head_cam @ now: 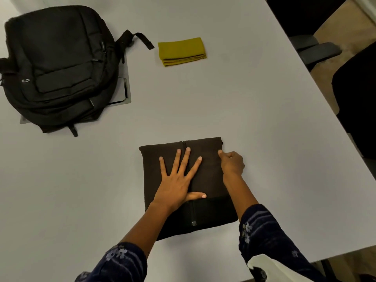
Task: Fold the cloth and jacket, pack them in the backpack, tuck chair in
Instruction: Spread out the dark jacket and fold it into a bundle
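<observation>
A dark brown jacket (205, 174) lies folded into a neat rectangle on the white table (234, 102), close to me. My left hand (179, 180) lies flat on it with fingers spread, pressing it down. At the jacket's right edge my right hand (232, 162) has its fingers curled and pinches the fabric with the thumb on top. A yellow cloth (182, 51), folded into a small stack, rests further back on the table. The black backpack (57, 66) lies flat at the far left with its zippers shut.
A grey metal plate (125, 92) set in the table pokes out from under the backpack. Dark chairs (356, 94) stand past the table's right edge, one with a grey armrest (317, 49). A white cloth (270, 269) hangs near my right sleeve.
</observation>
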Available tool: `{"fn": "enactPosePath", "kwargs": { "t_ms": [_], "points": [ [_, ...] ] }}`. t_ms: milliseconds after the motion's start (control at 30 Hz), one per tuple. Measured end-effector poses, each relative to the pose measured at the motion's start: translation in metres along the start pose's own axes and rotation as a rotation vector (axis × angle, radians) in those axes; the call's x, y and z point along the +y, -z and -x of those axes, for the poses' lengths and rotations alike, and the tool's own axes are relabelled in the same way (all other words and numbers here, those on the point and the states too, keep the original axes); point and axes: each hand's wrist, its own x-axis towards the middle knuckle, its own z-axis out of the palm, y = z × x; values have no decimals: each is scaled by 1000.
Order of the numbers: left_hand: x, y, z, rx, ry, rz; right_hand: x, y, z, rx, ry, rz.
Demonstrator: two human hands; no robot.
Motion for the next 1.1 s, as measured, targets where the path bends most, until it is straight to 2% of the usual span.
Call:
{"fn": "enactPosePath", "kwargs": {
  "t_ms": [133,167,267,300,400,433,500,633,733,1100],
  "points": [
    [11,-9,23,145,137,64,7,-15,12,92,156,-31],
    [12,-11,26,152,150,82,9,-17,15,115,232,49],
    [9,-11,25,141,155,101,11,-20,16,183,578,536],
    [8,-10,23,133,153,107,7,-21,18,181,682,607],
    [4,-11,21,116,140,121,5,-32,28,24,992,739],
    [4,-12,22,112,135,118,11,-37,32,-46,1029,794],
    [4,-14,22,110,137,120,24,-41,36,-86,959,802],
    [6,-14,21,116,173,135,20,-52,26,66,665,727],
    [5,-13,19,102,200,137,8,-62,21,104,496,654],
    [3,-22,16,118,195,158,58,-28,41,119,610,816]
  ]
}}
